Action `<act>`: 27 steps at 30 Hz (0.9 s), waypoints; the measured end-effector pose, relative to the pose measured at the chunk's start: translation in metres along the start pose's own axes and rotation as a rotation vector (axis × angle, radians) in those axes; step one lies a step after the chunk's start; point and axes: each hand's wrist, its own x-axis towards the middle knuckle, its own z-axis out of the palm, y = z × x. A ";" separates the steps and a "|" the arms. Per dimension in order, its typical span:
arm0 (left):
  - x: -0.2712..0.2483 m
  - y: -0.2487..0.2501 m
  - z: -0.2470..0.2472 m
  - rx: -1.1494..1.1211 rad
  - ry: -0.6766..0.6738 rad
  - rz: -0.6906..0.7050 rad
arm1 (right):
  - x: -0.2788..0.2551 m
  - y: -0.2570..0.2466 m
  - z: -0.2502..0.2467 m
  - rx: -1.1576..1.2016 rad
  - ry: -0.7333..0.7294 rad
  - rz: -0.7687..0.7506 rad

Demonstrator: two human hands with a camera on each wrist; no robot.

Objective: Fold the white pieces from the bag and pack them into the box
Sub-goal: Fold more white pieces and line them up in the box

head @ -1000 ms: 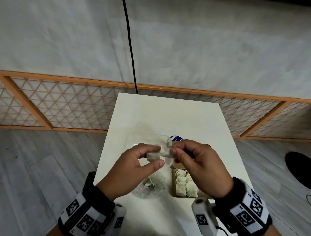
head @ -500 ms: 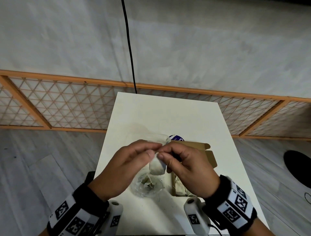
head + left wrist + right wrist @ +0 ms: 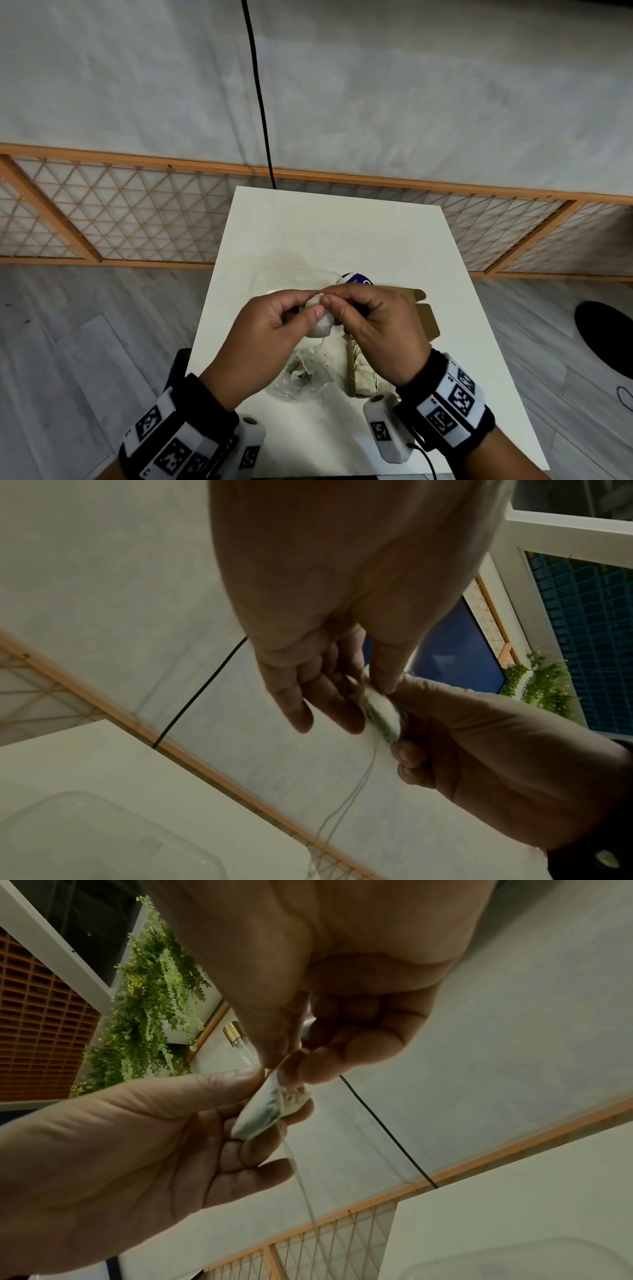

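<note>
Above the table, both hands hold one white piece [image 3: 320, 327] by its top. My left hand [image 3: 313, 303] pinches it between thumb and forefinger. My right hand [image 3: 334, 310] pinches the same top edge from the right. In the left wrist view the piece [image 3: 380, 712] lies against the left fingers [image 3: 301, 702], and a thin thread [image 3: 346, 802] hangs from it. The right wrist view shows the piece [image 3: 263, 1112] from below, with the thread [image 3: 301, 1177] trailing down. Under the hands are the clear bag [image 3: 301, 377] with loose white pieces and the brown box [image 3: 426, 318] with packed pieces [image 3: 364, 378].
The white table [image 3: 342, 233] is small, with its edges close on every side. A clear plastic lid or tray [image 3: 291, 277] lies behind the hands, beside a blue and white item [image 3: 356, 277]. A black cable [image 3: 260, 102] hangs down the wall behind.
The hands have come together. The piece, held out flat between them a second ago, now hangs folded under both pinches, slightly nearer to me.
</note>
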 end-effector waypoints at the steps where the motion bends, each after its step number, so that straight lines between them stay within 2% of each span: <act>1: 0.001 -0.002 0.000 0.016 0.009 -0.005 | 0.000 0.001 0.000 -0.002 0.013 0.006; 6: 0.005 -0.006 0.004 0.018 0.027 -0.009 | 0.000 0.009 0.000 0.036 0.052 0.055; 9: 0.010 -0.008 0.005 -0.073 0.074 0.001 | 0.000 0.013 -0.003 0.156 0.053 0.156; 14: 0.011 -0.006 0.008 -0.155 0.040 0.000 | -0.006 0.020 -0.008 0.337 -0.144 0.234; 16: 0.012 -0.007 0.012 -0.148 0.039 0.011 | -0.008 0.024 -0.005 0.387 -0.172 0.260; 20: 0.011 -0.018 0.018 -0.082 0.032 0.011 | -0.013 0.038 -0.013 0.396 -0.125 0.277; 23: 0.010 -0.035 0.016 -0.025 0.073 -0.073 | -0.021 0.054 -0.039 0.342 -0.061 0.314; 27: 0.004 -0.073 0.003 0.181 0.058 -0.193 | -0.038 0.074 -0.086 0.273 0.048 0.378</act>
